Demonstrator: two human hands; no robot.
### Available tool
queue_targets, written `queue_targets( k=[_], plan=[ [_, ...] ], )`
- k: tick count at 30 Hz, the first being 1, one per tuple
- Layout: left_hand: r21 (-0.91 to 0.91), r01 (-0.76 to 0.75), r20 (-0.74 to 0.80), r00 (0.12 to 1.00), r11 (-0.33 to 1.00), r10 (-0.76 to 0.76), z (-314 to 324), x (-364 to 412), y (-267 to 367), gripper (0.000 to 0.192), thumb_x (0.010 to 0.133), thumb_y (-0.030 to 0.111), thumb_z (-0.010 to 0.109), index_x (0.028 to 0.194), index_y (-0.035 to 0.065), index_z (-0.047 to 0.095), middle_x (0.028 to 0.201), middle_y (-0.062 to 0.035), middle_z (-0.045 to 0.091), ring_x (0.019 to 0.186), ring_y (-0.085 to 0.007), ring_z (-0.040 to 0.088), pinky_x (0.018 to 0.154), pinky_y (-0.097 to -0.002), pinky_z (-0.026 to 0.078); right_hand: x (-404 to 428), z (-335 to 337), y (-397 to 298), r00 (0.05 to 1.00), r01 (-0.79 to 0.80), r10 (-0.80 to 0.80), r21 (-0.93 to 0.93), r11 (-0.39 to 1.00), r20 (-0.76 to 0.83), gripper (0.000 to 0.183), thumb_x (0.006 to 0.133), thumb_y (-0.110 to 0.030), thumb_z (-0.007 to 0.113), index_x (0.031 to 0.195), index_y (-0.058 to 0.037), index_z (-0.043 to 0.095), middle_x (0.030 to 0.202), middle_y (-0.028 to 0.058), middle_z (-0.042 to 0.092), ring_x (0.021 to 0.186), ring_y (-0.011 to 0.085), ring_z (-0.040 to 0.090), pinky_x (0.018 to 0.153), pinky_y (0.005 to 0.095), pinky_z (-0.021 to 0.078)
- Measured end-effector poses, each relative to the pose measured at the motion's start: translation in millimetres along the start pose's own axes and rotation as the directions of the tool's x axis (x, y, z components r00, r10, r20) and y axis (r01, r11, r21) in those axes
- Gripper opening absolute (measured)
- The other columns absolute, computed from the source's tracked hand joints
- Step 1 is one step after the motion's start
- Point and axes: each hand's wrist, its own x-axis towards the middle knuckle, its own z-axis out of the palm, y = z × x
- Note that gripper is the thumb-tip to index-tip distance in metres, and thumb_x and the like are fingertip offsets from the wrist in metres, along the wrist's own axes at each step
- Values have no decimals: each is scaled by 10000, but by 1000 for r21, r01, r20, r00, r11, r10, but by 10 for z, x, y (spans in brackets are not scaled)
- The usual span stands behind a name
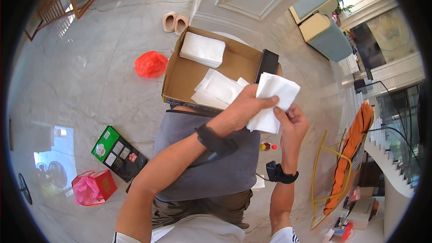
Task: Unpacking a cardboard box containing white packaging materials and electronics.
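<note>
I hold a thin stack of white folded paper napkins or sheets (278,89) above the right front corner of an open cardboard box (241,52). My left hand (241,109) grips the stack from the left, thumb flat across its face. From the lower right, my right hand (294,121) pinches the same stack, its thumb near the left thumb. A neat pile of white paper (203,49) sits in the box's far left corner. Loose white sheets (219,89) lie overlapping in the near part, partly hidden by my left hand. A black rectangular object (267,62) stands along the box's right wall.
A grey cloth (206,162) covers my lap. On the floor at left are a red plastic bag (151,64), a black-green package (119,153) and a red gift bag (106,185). Slippers (175,23) lie beyond the box. Small bottles (268,146) and an orange-covered folding chair (347,158) are at right.
</note>
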Motion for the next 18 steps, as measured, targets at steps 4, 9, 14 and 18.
queue_targets(
  k=[4,9,14,18],
  plan=[
    [-10,-265,-383,892,964,241,-85,105,34,183,1008,122,682,1143,0,704,992,-68,745,805,-150,713,692,-315,585,219,55,67,994,-26,36,-91,996,108,265,914,-15,781,1156,79,727,914,98,766,728,105,687,612,251,567],
    [-92,-603,-629,652,792,423,-319,163,328,203,1004,101,717,1164,-12,666,1088,-77,720,919,-169,705,806,-349,586,606,-21,208,986,0,46,-271,962,163,237,906,-48,774,1114,63,753,899,95,774,681,105,684,607,251,565],
    [-199,-618,-627,677,761,386,-424,146,411,261,1027,93,683,1250,-27,621,1141,-91,695,990,-208,700,877,-384,592,929,157,368,886,256,43,-564,785,461,298,831,-139,808,1080,23,781,944,165,776,806,219,734,761,346,574],
    [-227,-581,-601,715,782,357,-450,177,388,274,1033,95,672,1267,-31,607,1166,-101,686,1011,-221,699,897,-397,593,1096,346,651,819,291,196,-683,670,540,371,780,-211,838,1092,-17,796,1020,187,769,943,336,742,842,402,574]
  ],
)
